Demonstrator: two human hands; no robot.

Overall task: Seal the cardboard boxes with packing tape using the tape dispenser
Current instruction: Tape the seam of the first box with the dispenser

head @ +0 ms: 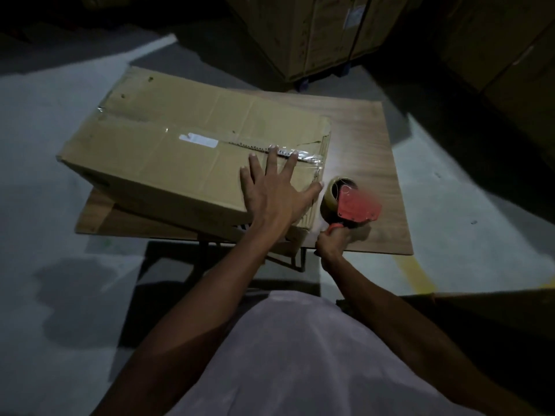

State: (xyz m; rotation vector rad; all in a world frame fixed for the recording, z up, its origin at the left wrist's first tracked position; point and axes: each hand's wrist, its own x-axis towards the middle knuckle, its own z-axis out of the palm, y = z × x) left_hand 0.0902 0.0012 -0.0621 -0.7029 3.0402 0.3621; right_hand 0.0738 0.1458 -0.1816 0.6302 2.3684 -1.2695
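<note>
A brown cardboard box [168,139] lies flat on a wooden tabletop [366,139], its top seam running left to right with clear tape over part of it. My left hand [274,187] presses flat on the box's near right corner, fingers spread, fingertips touching the tape strip [303,156]. My right hand [333,243] grips the orange handle of a red tape dispenser [357,208] just right of the box's end face. The dispenser carries a brown tape roll [330,196] and is blurred.
The small table has dark metal legs [282,259] below its front edge. Large stacked cartons [315,34] stand behind it and more [510,55] at the right. The grey floor has a yellow line [420,274] at the right.
</note>
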